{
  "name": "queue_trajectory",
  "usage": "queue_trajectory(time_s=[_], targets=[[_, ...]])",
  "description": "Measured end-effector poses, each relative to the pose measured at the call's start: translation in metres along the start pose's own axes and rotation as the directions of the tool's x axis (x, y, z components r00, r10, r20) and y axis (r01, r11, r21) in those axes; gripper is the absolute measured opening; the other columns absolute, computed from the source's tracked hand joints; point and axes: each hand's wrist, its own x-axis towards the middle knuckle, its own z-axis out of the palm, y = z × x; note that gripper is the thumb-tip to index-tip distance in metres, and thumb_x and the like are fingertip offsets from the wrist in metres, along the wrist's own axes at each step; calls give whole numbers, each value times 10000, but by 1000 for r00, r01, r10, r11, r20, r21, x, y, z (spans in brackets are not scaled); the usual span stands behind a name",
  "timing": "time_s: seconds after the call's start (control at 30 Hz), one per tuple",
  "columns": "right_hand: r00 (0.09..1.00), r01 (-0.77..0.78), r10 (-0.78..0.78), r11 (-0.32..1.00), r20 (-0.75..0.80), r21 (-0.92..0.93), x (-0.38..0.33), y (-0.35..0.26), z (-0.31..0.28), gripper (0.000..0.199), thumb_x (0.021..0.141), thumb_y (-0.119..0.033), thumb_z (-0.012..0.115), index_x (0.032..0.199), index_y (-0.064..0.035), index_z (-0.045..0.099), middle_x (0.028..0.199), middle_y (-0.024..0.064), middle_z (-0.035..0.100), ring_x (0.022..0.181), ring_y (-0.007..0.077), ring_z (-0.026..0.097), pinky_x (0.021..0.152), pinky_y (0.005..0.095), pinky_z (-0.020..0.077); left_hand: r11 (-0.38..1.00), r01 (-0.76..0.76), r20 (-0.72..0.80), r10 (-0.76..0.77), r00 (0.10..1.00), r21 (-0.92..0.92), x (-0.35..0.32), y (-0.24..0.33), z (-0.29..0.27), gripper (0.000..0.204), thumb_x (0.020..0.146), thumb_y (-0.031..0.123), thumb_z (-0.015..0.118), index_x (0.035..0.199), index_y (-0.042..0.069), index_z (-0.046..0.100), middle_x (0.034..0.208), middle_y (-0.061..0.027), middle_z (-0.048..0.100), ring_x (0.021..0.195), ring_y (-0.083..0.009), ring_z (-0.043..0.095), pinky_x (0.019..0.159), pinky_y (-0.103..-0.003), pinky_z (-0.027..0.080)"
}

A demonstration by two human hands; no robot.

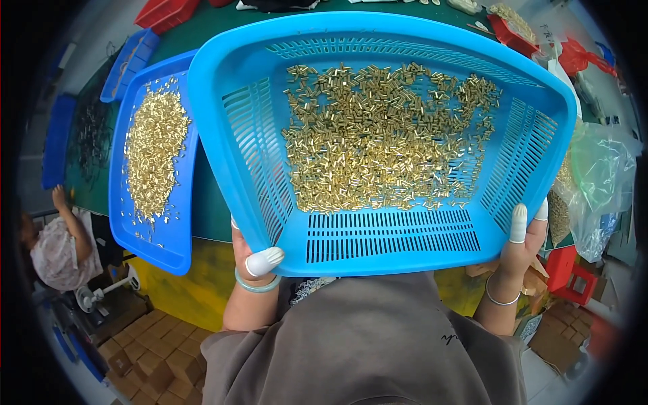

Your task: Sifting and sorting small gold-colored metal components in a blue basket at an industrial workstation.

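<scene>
Between both hands I hold up a large light-blue plastic basket with slotted walls. Many small gold-coloured metal tubes lie spread over its bottom. My left hand grips the near left corner, its thumb in a white finger cot over the rim. On the near right corner, my right hand closes around the rim, with white cots on the thumb and a finger. The other fingers of both hands are partly hidden behind the basket. Just left of it, a darker blue tray holds a heap of similar gold pieces.
A green-topped table lies beneath. Clear plastic bags sit at the right, near a red stool. Another person is at the far left. Cardboard boxes cover the floor at lower left. A red bin stands at the back.
</scene>
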Motion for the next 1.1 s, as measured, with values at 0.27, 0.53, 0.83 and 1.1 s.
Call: queue_trajectory(time_s=[0.27,0.53,0.83,1.1], targets=[[1000,12,-12,998,-6,-53,0,5,-1,408,906,-111,446,1269,53,357,1191,120,494,1035,174,497,904,296,390,1000,-19,3,19,1000,-12,-1,-5,-4,871,527,15,683,1317,55,318,1306,-147,379,1187,-314,395,986,-428,334],[1000,26,-25,995,5,-98,5,9,-2,417,902,-112,456,1272,53,353,1191,122,494,1036,170,497,900,293,393,998,-26,3,26,1000,-51,-2,-13,-19,851,557,30,676,1323,41,306,1301,-148,385,1168,-318,414,978,-425,348],[998,41,-39,998,39,-51,10,14,-6,428,896,-102,465,1278,52,348,1194,118,492,1042,160,494,900,289,394,994,-108,8,108,994,26,6,-18,-8,751,576,85,532,1272,-80,304,1171,-242,457,1062,-364,490,889,-437,436],[998,41,-42,999,49,22,15,14,-5,429,891,-82,468,1281,50,346,1197,110,492,1048,154,491,900,287,393,994,-108,82,108,991,-2,11,-18,-6,748,590,88,515,1285,-77,291,1192,-257,442,1066,-382,484,885,-450,439]])
